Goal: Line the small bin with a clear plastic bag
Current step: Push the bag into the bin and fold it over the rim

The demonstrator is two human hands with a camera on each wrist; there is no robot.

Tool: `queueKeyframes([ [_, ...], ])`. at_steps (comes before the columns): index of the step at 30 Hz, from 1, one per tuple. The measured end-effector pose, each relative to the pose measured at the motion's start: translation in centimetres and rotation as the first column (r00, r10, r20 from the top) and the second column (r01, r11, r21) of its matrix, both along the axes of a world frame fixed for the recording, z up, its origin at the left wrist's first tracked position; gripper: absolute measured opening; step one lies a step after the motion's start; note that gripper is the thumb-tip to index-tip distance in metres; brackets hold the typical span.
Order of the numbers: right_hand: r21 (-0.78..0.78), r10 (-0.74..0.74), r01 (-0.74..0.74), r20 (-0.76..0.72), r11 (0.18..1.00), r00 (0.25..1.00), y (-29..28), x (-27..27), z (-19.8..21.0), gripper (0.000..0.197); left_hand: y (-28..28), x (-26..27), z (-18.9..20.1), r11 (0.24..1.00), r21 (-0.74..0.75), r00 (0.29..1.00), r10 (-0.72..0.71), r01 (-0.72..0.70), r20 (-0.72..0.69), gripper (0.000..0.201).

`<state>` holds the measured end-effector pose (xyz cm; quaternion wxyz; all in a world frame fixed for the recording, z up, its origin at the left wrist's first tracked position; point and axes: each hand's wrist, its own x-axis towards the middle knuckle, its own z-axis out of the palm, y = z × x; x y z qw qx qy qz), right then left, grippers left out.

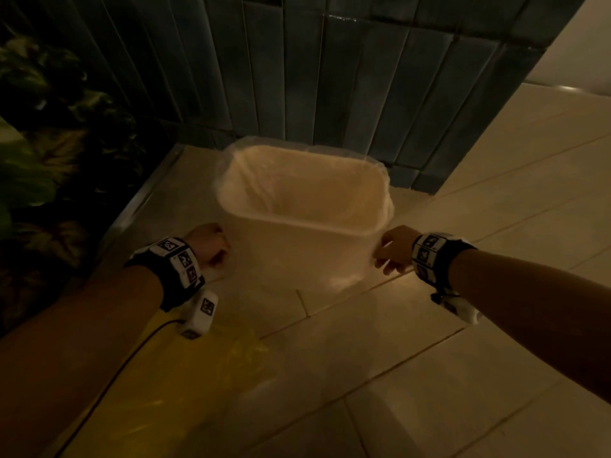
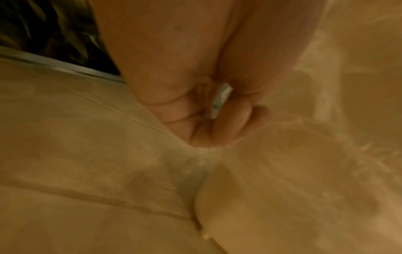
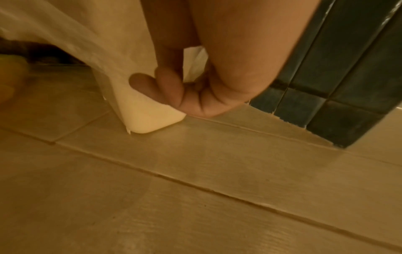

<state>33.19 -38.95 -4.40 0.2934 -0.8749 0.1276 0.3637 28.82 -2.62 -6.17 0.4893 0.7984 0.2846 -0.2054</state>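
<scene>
Head view shows us the small bin (image 1: 297, 249) on the tiled floor (image 1: 429, 358), just before the dark tiled wall (image 1: 297, 77), with the clear plastic bag (image 1: 385, 180) folded over its rim. Our left hand (image 1: 208, 244), left of the bin, grips bag film in curled fingers; our right hand (image 1: 395, 249), at the bin's right side, pinches the film there. Yellow plastic (image 1: 205, 368) lies nearer us than the bin.

The pale beige tiled floor (image 1: 463, 226) carries 1 small cream plastic bin (image 1: 297, 252), standing upright. Nearer the camera than that bin lies 1 crumpled yellow plastic sheet (image 1: 185, 368).
</scene>
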Motion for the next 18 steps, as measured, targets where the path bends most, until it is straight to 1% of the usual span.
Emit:
queueKeyframes([
  [3, 0.008, -0.031, 0.031, 0.028, 0.999, 0.999, 0.4, 0.7, -1.6, 0.009, 0.9, 0.7, -1.4, 0.995, -0.063, 0.995, 0.087, -0.083, 0.057, 0.02],
  [4, 0.003, -0.028, 0.028, 0.041, 1.0, 0.999, 0.4, 0.9, -2.1, 0.01, 1.1, 0.9, -1.8, 0.995, -0.042, 0.994, 0.089, -0.086, 0.068, 0.021],
  [5, -0.002, -0.023, 0.023, 0.055, 1.0, 0.998, 0.4, 1.1, -2.5, 0.01, 1.4, 0.9, -2.1, 0.997, 0.053, 0.997, 0.047, -0.051, 0.065, 0.023],
  [7, -0.015, -0.037, 0.038, 0.084, 0.999, 0.996, 0.3, 1.3, -3.2, 0.008, 1.8, 1.0, -2.5, 0.964, 0.256, 0.997, -0.073, 0.069, 0.004, 0.028],
  [8, -0.02, -0.056, 0.058, 0.098, 0.998, 0.994, 0.3, 1.5, -3.4, 0.007, 1.8, 1.0, -2.6, 0.946, 0.309, 0.995, -0.101, 0.1, -0.013, 0.03],
  [9, -0.024, -0.08, 0.084, 0.113, 0.996, 0.99, 0.2, 1.6, -3.6, 0.006, 1.8, 1.0, -3.0, 0.945, 0.314, 0.996, -0.091, 0.091, -0.014, 0.031],
  [10, -0.017, -0.117, 0.12, 0.118, 0.993, 0.986, 0.2, 1.6, -3.7, 0.005, 1.9, 1.1, -3.5, 0.955, 0.291, 0.998, -0.065, 0.061, 0.005, 0.028],
  [11, 0.019, -0.167, 0.166, 0.102, 0.986, 0.981, 0.2, 1.5, -3.6, 0.006, 1.8, 1.1, -3.6, 0.972, 0.233, 1.0, -0.003, -0.004, 0.029, 0.022],
  [12, 0.082, -0.224, 0.219, 0.055, 0.972, 0.973, 0.2, 1.4, -3.6, 0.013, 1.7, 1.1, -4.0, 0.987, 0.146, 0.997, 0.063, -0.068, 0.039, 0.017],
  [13, 0.167, -0.27, 0.27, -0.024, 0.948, 0.963, 0.1, 1.3, -3.6, 0.021, 1.6, 1.1, -4.1, 0.99, 0.021, 0.99, 0.139, -0.139, 0.021, 0.019],
  [14, 0.25, -0.296, 0.317, -0.119, 0.915, 0.948, 0.0, 1.1, -3.5, 0.027, 1.6, 1.3, -4.5, 0.976, -0.083, 0.98, 0.201, -0.2, 0.0, 0.021],
  [15, 0.315, -0.298, 0.353, -0.209, 0.881, 0.931, -0.2, 0.8, -3.4, 0.03, 1.6, 1.4, -4.6, 0.96, -0.148, 0.971, 0.239, -0.24, -0.026, 0.022],
  [17, 0.384, -0.279, 0.397, -0.327, 0.833, 0.903, -0.6, 0.2, -3.1, 0.031, 1.5, 1.5, -4.7, 0.952, -0.194, 0.972, 0.229, -0.235, -0.053, 0.025],
  [18, 0.388, -0.262, 0.388, -0.338, 0.836, 0.904, -0.7, 0.0, -3.1, 0.029, 1.5, 1.6, -4.7, 0.953, -0.209, 0.976, 0.211, -0.218, -0.057, 0.028],
])
